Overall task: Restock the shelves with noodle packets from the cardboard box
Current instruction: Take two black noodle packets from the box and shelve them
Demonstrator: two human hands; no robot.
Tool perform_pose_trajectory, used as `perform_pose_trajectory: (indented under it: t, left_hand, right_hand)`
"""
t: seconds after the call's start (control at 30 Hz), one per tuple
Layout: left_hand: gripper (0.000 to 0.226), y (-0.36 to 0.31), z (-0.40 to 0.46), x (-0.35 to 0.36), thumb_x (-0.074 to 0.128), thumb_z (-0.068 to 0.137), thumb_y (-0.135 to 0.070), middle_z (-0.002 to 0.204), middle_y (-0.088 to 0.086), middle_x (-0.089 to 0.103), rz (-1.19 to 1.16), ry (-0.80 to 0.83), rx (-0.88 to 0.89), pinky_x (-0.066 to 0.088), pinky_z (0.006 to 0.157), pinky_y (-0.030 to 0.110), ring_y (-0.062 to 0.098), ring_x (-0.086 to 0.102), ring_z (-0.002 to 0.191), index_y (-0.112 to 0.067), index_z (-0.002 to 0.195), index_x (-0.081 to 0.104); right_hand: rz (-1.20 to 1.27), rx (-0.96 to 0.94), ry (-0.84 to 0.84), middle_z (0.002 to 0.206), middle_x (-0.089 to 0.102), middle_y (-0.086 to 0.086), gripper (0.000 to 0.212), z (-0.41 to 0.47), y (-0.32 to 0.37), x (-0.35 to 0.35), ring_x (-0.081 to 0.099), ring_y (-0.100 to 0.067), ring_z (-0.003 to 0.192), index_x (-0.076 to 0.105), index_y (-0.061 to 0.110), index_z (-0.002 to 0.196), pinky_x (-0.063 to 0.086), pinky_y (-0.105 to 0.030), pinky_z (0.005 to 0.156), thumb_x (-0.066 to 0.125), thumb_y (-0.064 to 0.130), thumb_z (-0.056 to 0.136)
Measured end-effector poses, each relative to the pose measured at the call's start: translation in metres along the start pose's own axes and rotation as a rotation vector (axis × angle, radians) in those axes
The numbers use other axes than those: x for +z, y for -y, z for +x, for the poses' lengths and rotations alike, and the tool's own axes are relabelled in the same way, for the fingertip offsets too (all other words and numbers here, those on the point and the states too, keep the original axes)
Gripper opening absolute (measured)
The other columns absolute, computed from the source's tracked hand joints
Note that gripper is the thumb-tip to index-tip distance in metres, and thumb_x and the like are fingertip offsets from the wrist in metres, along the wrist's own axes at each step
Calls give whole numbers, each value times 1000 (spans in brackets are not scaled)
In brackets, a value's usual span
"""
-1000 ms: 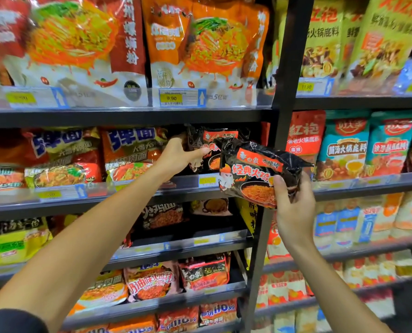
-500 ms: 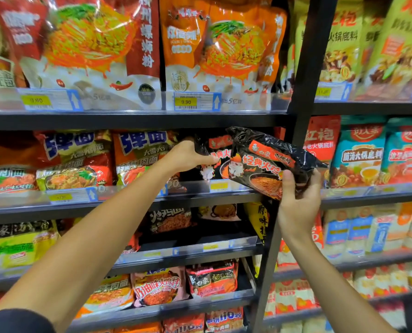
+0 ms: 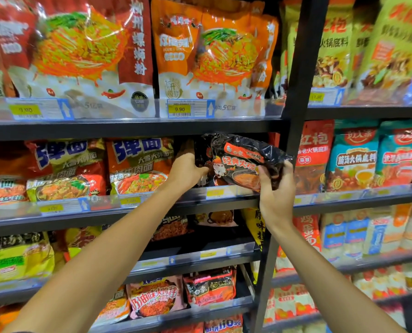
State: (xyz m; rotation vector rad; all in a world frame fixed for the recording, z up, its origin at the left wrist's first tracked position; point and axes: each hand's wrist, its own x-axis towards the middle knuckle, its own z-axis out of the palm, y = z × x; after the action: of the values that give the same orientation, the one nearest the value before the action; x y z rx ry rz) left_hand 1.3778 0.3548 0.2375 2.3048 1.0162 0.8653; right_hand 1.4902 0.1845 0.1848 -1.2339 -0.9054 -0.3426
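We have the black noodle packet (image 3: pixel 245 162) tilted at the mouth of the second shelf (image 3: pixel 224 195), top edge leaning in so it can likely slide behind the rail. Our right hand (image 3: pixel 276 188) pinches its lower corner, thumb in front, while our left hand (image 3: pixel 187 170) curls round the black packet already shelved (image 3: pixel 201 159), apparently holding it back to open a gap beside the orange packets (image 3: pixel 140 164).

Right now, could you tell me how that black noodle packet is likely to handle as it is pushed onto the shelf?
The black noodle packet looks crinkly and glossy, so probably slippery. The right hand holds it alone, suggesting lightness.
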Motion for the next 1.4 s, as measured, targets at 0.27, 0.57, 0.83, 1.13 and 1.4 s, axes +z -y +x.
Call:
perform_pose_trajectory:
  t: [0.27, 0.57, 0.83, 1.13, 1.4]
  left_hand:
    - [20, 9, -19, -7, 59, 98, -17, 89, 0, 42, -31, -187, 96, 31, 53, 23, 14, 44, 73, -10, 91, 41]
    - [74, 37, -58, 6, 57, 96, -6, 149, -3, 20, -298, -318, 488, 43, 103, 19, 5, 40, 127, -25, 155, 16]
    - [33, 32, -40, 4, 63, 92, 2, 119, 2, 35, -262, -379, 434, 50, 101, 25, 2, 51, 108, -22, 114, 58]
    - [23, 39, -34, 4, 65, 92, -3, 132, 5, 35, 24, -420, 537, 33, 100, 7, 14, 45, 115, -16, 111, 69]
    - [37, 46, -41, 21, 63, 95, -25, 146, 8, 44, 307, -372, 636, 51, 96, 44, 30, 32, 135, -17, 132, 63]
  right_hand:
    - [-18, 45, 193, 99, 65, 3, 19, 22, -5, 21, 60, -1, 91, 51, 18, 119, 43, -8, 79, 57, 20, 101]
    - [-392, 84, 377, 109, 42, -2, 38, 46, -16, 40, 46, -5, 85, 43, 11, 126, 43, -32, 81, 43, 42, 104]
    - [-455, 152, 383, 117, 48, -13, 23, 58, -15, 50, 54, -28, 106, 35, 29, 94, 50, -47, 85, 50, 46, 100]
    - [-608, 11, 508, 128, 44, -3, 57, 47, -25, 25, 52, -19, 109, 36, 12, 142, 45, -33, 84, 60, 38, 97]
    - [-576, -31, 433, 153, 28, -2, 83, 36, -17, 16, 46, -20, 132, 23, 15, 154, 46, -32, 99, 73, 28, 90]
